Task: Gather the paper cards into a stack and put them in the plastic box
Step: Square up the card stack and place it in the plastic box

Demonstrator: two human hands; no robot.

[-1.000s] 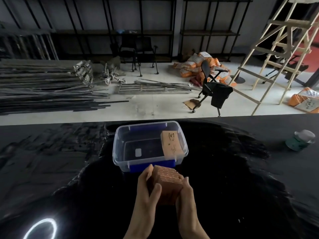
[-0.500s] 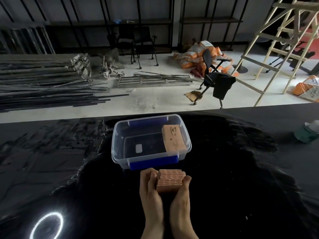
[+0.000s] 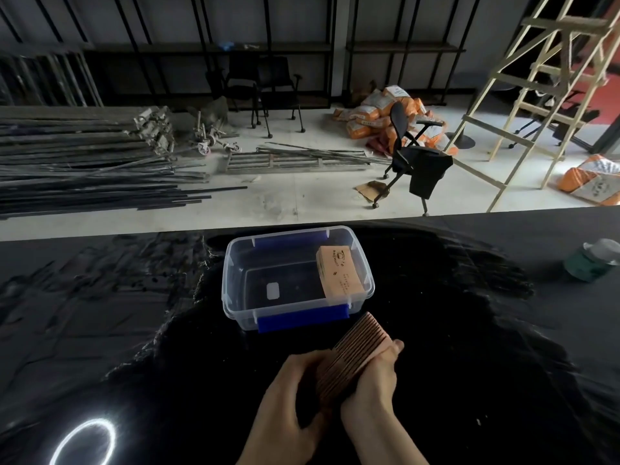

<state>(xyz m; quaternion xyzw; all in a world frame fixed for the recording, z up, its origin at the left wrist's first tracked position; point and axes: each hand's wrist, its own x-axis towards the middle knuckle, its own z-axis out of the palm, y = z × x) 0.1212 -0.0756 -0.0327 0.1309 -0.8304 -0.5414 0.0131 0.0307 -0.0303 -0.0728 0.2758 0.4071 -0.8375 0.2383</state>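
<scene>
Cards sat pressed between left hand and right hand, fingers curled shut round stack, at 6 o'clock of plastic box. Likely light, stiff, prone to sliding; clamp both broad faces.

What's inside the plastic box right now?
One stack of cards leans against the right wall of the box. A small white label shows on the floor. The blue front clip hides the near edge.

Two bare hands, the left hand and the right hand, show with bare wrists and forearms; no sleeve, glove, ring or watch is worn.
</scene>
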